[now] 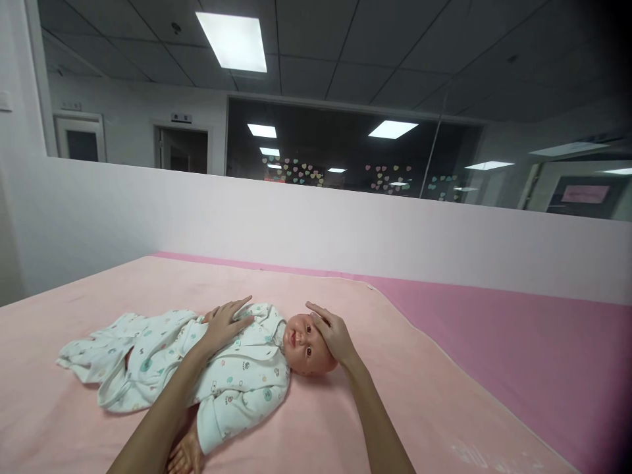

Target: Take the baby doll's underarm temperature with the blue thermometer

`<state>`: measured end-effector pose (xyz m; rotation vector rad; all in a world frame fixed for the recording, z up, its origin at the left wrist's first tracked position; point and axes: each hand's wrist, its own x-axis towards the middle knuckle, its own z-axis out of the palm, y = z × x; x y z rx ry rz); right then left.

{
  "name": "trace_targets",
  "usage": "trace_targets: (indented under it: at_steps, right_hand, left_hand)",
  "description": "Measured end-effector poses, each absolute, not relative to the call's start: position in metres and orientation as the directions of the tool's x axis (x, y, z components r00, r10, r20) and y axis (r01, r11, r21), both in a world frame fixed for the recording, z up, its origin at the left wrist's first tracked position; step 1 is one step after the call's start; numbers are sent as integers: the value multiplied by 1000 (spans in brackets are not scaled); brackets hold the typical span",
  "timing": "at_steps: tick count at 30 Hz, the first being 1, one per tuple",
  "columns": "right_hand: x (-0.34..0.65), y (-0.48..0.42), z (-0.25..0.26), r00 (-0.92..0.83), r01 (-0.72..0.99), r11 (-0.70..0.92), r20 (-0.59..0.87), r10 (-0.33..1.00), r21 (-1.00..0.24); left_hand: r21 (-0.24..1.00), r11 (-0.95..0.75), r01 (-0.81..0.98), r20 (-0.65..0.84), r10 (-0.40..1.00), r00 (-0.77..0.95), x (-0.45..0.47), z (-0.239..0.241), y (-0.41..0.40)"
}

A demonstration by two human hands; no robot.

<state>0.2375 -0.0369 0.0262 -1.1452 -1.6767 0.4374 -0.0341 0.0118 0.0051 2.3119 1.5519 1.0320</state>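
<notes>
A baby doll [299,345] lies on its back on a peach blanket [395,395], its head to the right. It wears a white printed outfit [247,368] with long sleeves and trousers. My left hand [224,327] rests on the doll's chest, fingers stretched and thumb apart. My right hand [336,334] lies over the top of the doll's head, fingers extended along the forehead. One doll hand [185,454] shows at the lower sleeve, partly behind my left forearm.
A pink mat [518,329] shows beyond the blanket's right and far edges. Behind it stands a low white wall [316,224] with a large window above. Through the glass are doors, ceiling lights and heart-shaped stickers [296,172].
</notes>
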Motion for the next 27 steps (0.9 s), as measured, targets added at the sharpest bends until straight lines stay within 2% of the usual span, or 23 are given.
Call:
trace_targets:
  at_steps: [3,7,11,13,15,17,19,21,23,25,27]
  right_hand:
    - [238,-36,25,-26,467,459,507,861,-755]
    - [237,-34,23,75,524,424,536,841,-739]
    - [231,-30,13,182,665,362,612,770,-654]
    - [225,-30,7,209,776,346,732,649,-528]
    - [217,-32,3,147,862,374,874,463,-343]
    - [204,-36,0,-1,886,446,962,272,-125]
    - [185,-41,-2,-197,847,526,964,179,75]
    - [161,-44,-3,-412,771,604,881,231,202]
    - [138,-43,-2,-522,749,639,752,403,177]
    - [120,-38,0,-415,836,548,680,604,24]
    - [109,-32,3,-195,921,362,632,750,-145]
  left_hand:
    - [552,-492,673,411,863,295,-35,14,4]
    - [562,-557,612,331,829,452,-38,18,-3]
    - [576,-577,579,257,800,542,-37,18,-5]
    - [629,-545,554,278,823,495,-35,16,-3]
    - [714,-493,498,315,861,400,-34,15,1]
    - [818,-430,382,332,895,297,-33,14,4]
    - [902,-370,225,322,921,221,-34,14,6]
    - [943,-323,78,308,937,163,-35,15,7]
    - [958,-286,-35,288,950,119,-35,16,6]
    - [958,-267,-104,278,955,107,-35,17,5]
    - [955,-278,-108,289,951,112,-35,17,5]
